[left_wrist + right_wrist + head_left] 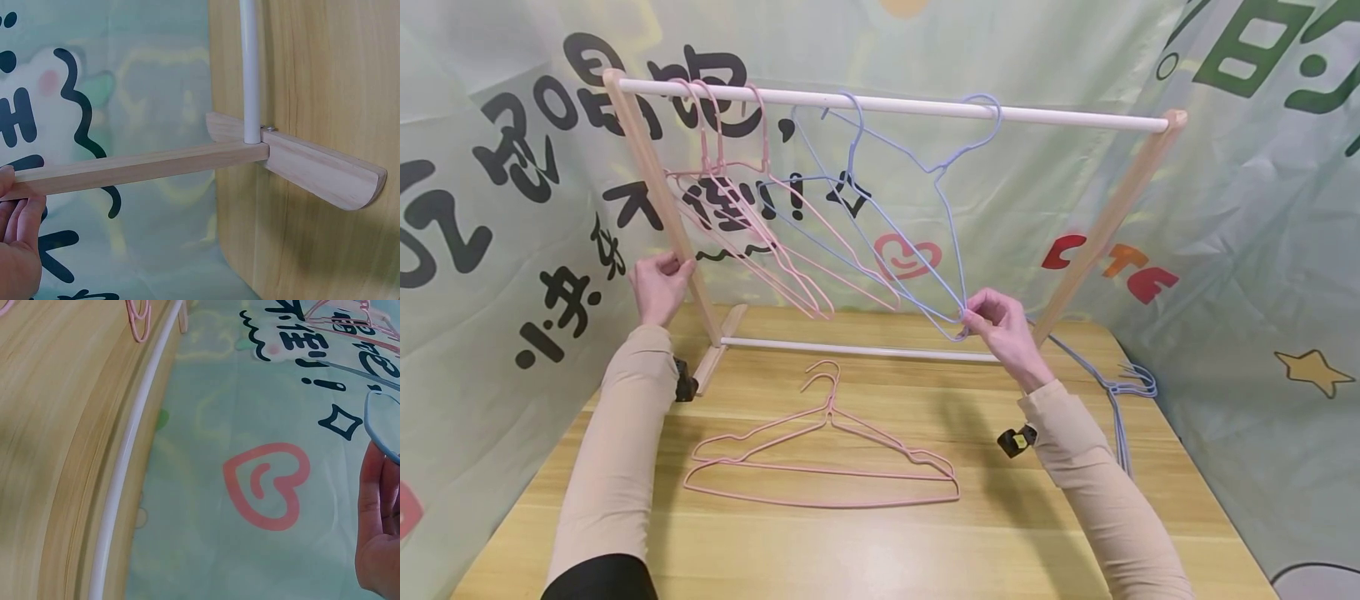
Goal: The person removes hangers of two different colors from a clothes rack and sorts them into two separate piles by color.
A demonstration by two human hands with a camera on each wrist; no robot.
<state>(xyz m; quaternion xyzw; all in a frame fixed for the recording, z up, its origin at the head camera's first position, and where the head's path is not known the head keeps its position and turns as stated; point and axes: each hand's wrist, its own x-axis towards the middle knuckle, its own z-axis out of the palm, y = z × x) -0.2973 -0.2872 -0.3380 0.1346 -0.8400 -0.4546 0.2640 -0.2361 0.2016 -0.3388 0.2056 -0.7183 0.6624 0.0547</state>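
In the head view my left hand (pixel 660 287) grips the left wooden post (pixel 651 167) of a hanger rack, below mid-height. The left wrist view shows thumb and fingers of that hand (pixel 22 250) around the post (pixel 137 167). At the right, my right hand (pixel 1002 329) pinches the lower corner of a blue hanger (pixel 940 169) whose hook is over the white top rail (pixel 910 106). Just left of it hangs another blue hanger (pixel 851 158), its lower end overlapping the same fingertips. The right wrist view catches the right hand (pixel 378 531) at its edge, fingertips on blue wire (pixel 370 425).
Three pink hangers (pixel 765 154) hang at the rail's left end. Two more pink hangers (pixel 830 408) lie overlapping on the wooden table (pixel 850 558). Several blue hangers (pixel 1116 417) lie at the table's right side. A white lower bar (pixel 857 350) joins the rack's feet.
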